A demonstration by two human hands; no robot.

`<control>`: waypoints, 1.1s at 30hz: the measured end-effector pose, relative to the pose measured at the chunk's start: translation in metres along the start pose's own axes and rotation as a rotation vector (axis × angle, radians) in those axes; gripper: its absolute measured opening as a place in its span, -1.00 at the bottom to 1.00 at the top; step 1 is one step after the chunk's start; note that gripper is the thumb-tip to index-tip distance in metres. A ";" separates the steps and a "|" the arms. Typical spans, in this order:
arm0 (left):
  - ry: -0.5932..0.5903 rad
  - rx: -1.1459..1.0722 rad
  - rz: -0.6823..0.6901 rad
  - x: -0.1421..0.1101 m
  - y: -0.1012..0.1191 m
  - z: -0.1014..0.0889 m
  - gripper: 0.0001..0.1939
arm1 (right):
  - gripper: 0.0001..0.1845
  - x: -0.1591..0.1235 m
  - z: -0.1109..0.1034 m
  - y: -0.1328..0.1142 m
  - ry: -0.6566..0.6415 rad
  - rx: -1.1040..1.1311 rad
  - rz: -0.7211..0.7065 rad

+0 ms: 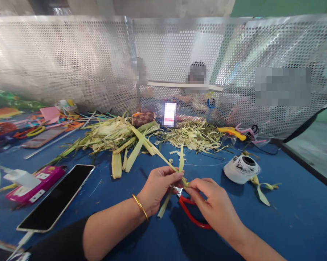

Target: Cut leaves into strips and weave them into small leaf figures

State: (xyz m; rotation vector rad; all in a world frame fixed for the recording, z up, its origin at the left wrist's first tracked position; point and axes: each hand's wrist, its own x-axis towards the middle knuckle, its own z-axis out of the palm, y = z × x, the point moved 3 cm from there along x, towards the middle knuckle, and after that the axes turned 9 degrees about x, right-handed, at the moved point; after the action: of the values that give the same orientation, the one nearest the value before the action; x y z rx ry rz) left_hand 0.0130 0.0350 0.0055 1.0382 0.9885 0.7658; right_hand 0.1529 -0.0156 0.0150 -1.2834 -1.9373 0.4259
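My left hand (162, 185), with a gold bangle at the wrist, pinches pale green-yellow leaf strips (181, 159) that look like dried corn husk. One strip points up and another runs off toward the far left. My right hand (207, 195) is closed at the lower end of the same strips, its fingertips close to the left ones. Red-handled scissors (189, 214) lie under my hands, their blades partly covered. A short strip end (164, 206) hangs below my left fingers.
A large husk pile (106, 134) and a shredded pile (193, 136) lie ahead. White thread spool (241, 169) stands right. Phone (57, 199) and purple power strip (36, 185) lie left. A perforated screen (98, 65) borders the table; people sit behind it.
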 end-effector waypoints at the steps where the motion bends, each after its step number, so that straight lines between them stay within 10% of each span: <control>1: -0.006 -0.003 -0.005 0.001 -0.001 0.000 -0.81 | -0.71 0.000 0.000 -0.003 -0.032 0.038 -0.022; 8: -0.192 -0.207 -0.099 -0.002 0.001 0.004 -0.78 | -0.80 0.006 -0.016 0.011 0.225 0.194 0.073; 13: -0.372 -0.279 -0.141 -0.007 0.001 0.010 -0.79 | -0.84 0.009 -0.012 0.012 0.125 0.392 0.113; 22: -0.351 -0.199 -0.178 -0.007 0.000 0.010 -0.81 | -0.73 0.007 -0.003 0.008 -0.012 0.490 0.250; 33: -0.066 0.077 0.018 -0.005 0.000 0.010 -0.88 | -0.75 0.001 -0.003 0.001 0.081 0.018 0.101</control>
State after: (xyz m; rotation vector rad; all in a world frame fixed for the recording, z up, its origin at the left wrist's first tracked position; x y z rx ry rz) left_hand 0.0198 0.0272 0.0088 1.1334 0.9597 0.7079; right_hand 0.1553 -0.0142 0.0167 -1.3701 -1.8034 0.4348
